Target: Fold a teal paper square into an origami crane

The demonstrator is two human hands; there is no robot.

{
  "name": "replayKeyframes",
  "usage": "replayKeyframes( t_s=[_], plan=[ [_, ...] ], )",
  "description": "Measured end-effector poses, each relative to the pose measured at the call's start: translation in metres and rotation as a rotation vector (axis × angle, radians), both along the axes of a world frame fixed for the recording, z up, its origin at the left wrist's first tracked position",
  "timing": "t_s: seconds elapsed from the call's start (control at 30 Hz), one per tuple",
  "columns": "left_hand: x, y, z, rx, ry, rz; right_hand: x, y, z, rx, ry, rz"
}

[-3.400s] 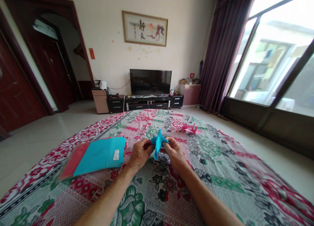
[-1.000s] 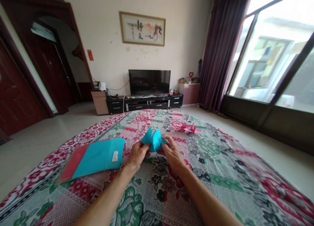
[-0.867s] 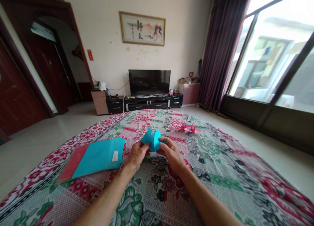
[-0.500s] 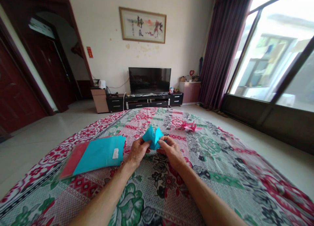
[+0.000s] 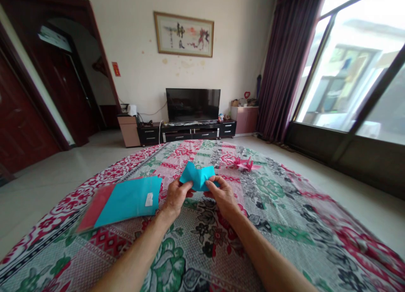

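Pinching one folded blue paper, left hand and right hand are nearly closed, beside one packet.

L hand & R hand pinch creased blue paper btwn them, over floral tablecloth. Left: clear pack of blue & red sheets w/ white label. Farther, to right: pink folded paper, maybe 2 pcs., hard to tell. Far side: TV, framed pic. above.
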State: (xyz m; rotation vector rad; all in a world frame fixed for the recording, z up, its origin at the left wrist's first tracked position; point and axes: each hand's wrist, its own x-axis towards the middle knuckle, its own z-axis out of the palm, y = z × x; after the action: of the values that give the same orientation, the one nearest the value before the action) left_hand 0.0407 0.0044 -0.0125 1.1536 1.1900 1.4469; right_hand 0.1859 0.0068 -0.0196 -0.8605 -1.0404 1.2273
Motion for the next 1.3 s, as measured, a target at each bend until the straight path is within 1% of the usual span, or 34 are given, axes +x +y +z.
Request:
replayKeyframes(
  t_s=[0.2,0.3,0.4,0.53,0.67,0.83,1.0,1.13,1.2,1.3],
  plan=[
    [-0.002,0.002,-0.003,0.033,-0.012,0.028,0.001,0.0,0.0,0.002,-0.036,-0.026],
    [-0.002,0.001,-0.002,0.03,0.0,0.047,0.003,0.002,0.0,-0.006,-0.137,-0.054],
    [-0.001,-0.003,0.002,0.047,0.019,0.042,0.006,0.0,0.004,0.026,-0.27,-0.085],
    [0.003,-0.008,0.009,0.076,0.086,0.011,0.006,-0.004,0.008,0.055,-0.314,-0.095],
    [0.005,-0.011,0.011,0.091,0.149,-0.004,0.004,0.0,0.002,0.111,-0.318,-0.127],
    [0.004,-0.009,0.005,0.067,0.126,-0.011,0.004,0.006,-0.006,0.202,-0.301,-0.182],
    [0.004,-0.008,0.003,0.063,0.072,-0.078,0.002,0.002,-0.002,0.191,-0.273,-0.139],
    [0.003,-0.007,0.003,0.067,0.034,-0.094,0.003,0.002,-0.003,0.234,-0.293,-0.069],
    [0.002,-0.006,0.002,0.066,0.051,-0.089,0.004,0.003,-0.005,0.259,-0.33,-0.05],
    [0.0,-0.005,0.0,0.069,0.146,-0.072,0.006,0.003,-0.007,0.291,-0.378,-0.049]
  ],
)
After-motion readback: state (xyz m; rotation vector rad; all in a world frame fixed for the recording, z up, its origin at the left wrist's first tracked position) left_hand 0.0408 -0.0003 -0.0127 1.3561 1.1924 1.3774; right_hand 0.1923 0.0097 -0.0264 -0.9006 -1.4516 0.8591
